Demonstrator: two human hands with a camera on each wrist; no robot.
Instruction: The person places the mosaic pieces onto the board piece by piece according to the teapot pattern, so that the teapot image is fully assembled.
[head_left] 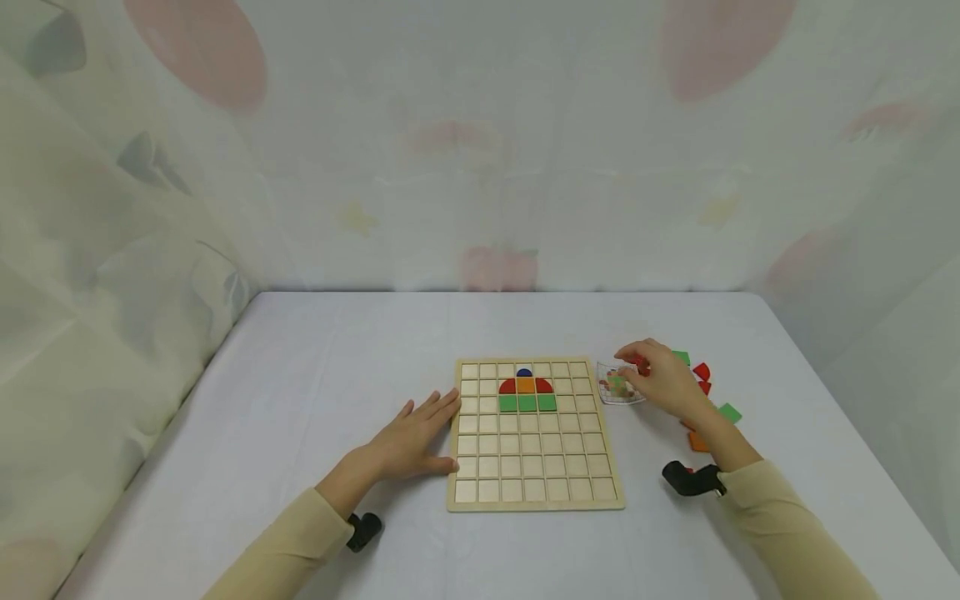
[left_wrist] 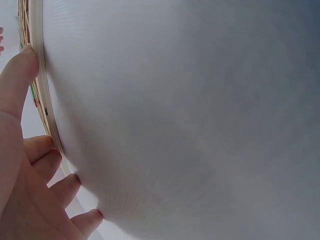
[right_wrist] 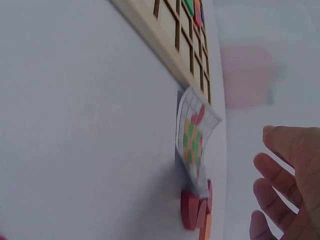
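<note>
My left hand (head_left: 412, 437) rests at the left edge of a wooden grid board (head_left: 536, 506), its fingers spread and fingertips touching the frame. Near the board's top sit a blue half-round piece (head_left: 524, 373), an orange square (head_left: 527, 385) between two red quarter-round pieces (head_left: 507, 387), and a row of green squares (head_left: 528, 403). Over a curled pattern card (head_left: 611, 394) to the right of the board hovers my right hand (head_left: 663, 382), fingers loosely bent with nothing between them. Red pieces (right_wrist: 189, 210) lie by the card's edge in the right wrist view.
Loose pieces lie scattered beyond and under the right forearm: a green one (head_left: 730, 412), a red one (head_left: 701, 372) and an orange one (head_left: 699, 442) among them. A white cloth covers the table (head_left: 337, 358). Patterned curtains (head_left: 480, 167) stand behind and at both sides.
</note>
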